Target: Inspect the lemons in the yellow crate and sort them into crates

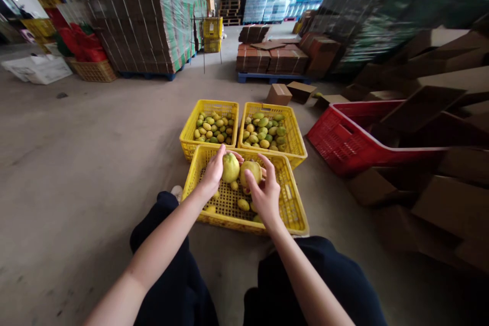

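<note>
Above the near yellow crate (296, 209), my left hand (214, 172) is wrapped round a yellow-green fruit (231, 167). Beside it, my right hand (267, 191) grips a second yellowish fruit (251, 173) between thumb and fingers. The two fruits are close together, side by side. Several small yellow fruits (243, 205) lie on the perforated crate floor below. Behind stand two more yellow crates, the left one (187, 137) and the right one (300, 147), both holding many green and yellow fruits.
At the right, a red crate (332, 150) holds cardboard, with loose cardboard boxes (454, 204) around it. Small open boxes (278, 94) lie behind the yellow crates. Farther back are a blue pallet (273, 78) with flattened cardboard and wrapped stacks (126, 15).
</note>
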`<state>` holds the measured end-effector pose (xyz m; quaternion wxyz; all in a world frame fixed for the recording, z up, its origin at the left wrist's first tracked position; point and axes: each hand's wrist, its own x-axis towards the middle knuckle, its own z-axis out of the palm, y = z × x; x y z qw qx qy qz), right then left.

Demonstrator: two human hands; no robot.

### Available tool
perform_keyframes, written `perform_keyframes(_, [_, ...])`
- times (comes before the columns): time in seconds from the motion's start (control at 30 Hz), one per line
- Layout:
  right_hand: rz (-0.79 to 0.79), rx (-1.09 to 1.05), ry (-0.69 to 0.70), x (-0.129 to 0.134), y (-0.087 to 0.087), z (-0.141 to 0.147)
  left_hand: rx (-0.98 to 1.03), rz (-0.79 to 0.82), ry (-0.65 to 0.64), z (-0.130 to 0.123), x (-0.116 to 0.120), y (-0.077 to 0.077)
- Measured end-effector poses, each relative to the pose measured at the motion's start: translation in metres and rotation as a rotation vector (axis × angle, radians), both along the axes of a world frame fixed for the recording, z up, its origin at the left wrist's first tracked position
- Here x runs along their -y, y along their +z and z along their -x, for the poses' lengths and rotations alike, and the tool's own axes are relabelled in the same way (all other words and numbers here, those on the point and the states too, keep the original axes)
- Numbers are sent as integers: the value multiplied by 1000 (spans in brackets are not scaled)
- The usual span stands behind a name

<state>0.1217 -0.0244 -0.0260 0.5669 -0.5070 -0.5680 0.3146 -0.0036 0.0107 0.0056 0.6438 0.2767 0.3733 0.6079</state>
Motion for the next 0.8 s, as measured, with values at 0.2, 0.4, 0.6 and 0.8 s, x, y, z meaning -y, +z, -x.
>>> perform_keyframes(0.2, [523, -433, 147, -12, 4, -1, 236, 406, -142, 3, -6, -3])
perform_keyframes(0.4, [665, -573, 199, -17, 2, -3, 308, 522, -151, 6, -5, -3])
perform_keyframes(0.6, [637, -594, 205, -15, 0, 1, 262, 503, -37, 3, -8, -10])
perform_keyframes(0.8, [471, -586, 192, -12, 0, 4, 267, 401, 11, -5, -6, -10])
